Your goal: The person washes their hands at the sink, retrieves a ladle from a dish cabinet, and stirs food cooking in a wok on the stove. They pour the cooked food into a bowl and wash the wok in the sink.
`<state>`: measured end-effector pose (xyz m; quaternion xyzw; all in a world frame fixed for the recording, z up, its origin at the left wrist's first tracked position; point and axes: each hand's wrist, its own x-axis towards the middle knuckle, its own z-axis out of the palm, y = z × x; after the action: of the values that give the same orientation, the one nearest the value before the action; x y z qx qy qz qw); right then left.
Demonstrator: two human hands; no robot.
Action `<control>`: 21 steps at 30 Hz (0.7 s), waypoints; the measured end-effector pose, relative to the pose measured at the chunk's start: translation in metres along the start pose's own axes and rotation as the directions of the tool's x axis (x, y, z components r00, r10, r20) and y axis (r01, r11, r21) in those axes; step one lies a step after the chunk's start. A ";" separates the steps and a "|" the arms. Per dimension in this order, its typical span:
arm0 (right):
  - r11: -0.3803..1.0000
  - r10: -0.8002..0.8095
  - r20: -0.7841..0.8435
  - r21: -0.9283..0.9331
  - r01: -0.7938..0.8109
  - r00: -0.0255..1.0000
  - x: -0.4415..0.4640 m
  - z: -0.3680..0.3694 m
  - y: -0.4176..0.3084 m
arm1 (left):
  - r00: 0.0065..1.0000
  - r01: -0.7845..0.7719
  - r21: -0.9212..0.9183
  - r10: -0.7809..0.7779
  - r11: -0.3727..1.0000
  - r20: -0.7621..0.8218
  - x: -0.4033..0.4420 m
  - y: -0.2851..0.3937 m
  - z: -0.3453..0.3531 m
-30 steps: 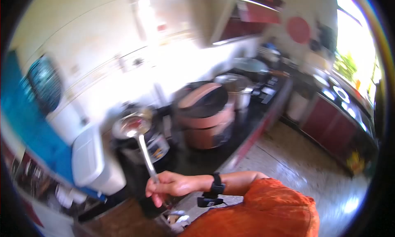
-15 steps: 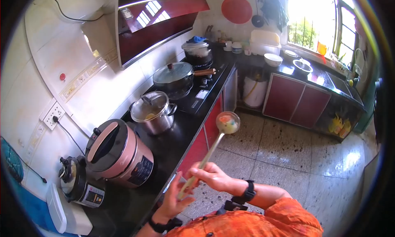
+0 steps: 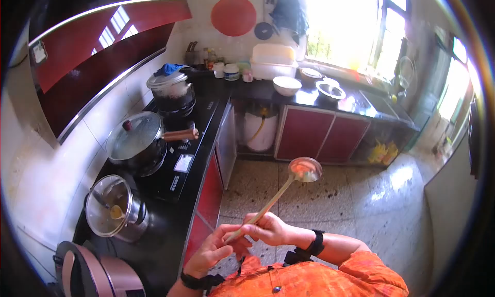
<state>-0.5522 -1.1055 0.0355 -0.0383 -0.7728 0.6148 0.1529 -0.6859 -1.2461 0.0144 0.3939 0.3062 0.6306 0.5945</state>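
A metal ladle (image 3: 305, 170) with a long pale handle is held out over the floor, its bowl up and to the right. My right hand (image 3: 269, 229) grips the handle near its lower end, thumb and fingers closed round it. Beside it, my left hand (image 3: 212, 248) touches the handle's end, its fingers curled near the tip and the thumb apart; whether it grips the handle is hard to tell. To the left on the counter, a steel pot (image 3: 111, 207) has a glass lid on it.
A lidded pan (image 3: 135, 137) with a wooden handle and a pressure cooker (image 3: 170, 91) stand on the stove. A pink cooker (image 3: 98, 274) is at the lower left. White bowls (image 3: 287, 86) and a white container (image 3: 273, 62) rest on the far counter (image 3: 247, 88), below the window.
The view has swung right towards the window. My left hand has come into view and reached the ladle's handle. The ladle has moved from above the left counter to over the floor.
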 end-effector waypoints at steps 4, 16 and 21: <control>0.981 -0.048 0.239 -0.169 0.091 0.970 0.065 -0.028 -0.011 | 0.996 0.083 0.052 -0.081 0.995 -0.041 0.039 0.033 -0.032; 0.797 0.035 0.644 -0.480 0.368 0.764 0.349 -0.167 -0.014 | 0.525 -0.022 0.412 0.362 0.911 -0.771 0.014 0.064 -0.076; 0.676 -0.305 0.711 -0.307 0.670 0.634 0.518 -0.087 0.048 | 0.064 -0.053 0.499 0.502 0.865 -0.862 0.056 0.049 -0.064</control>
<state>-1.0256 -0.8841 0.1051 0.3399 -0.8978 0.2761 0.0476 -0.7649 -1.1910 0.0315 0.0276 0.6377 0.7692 0.0299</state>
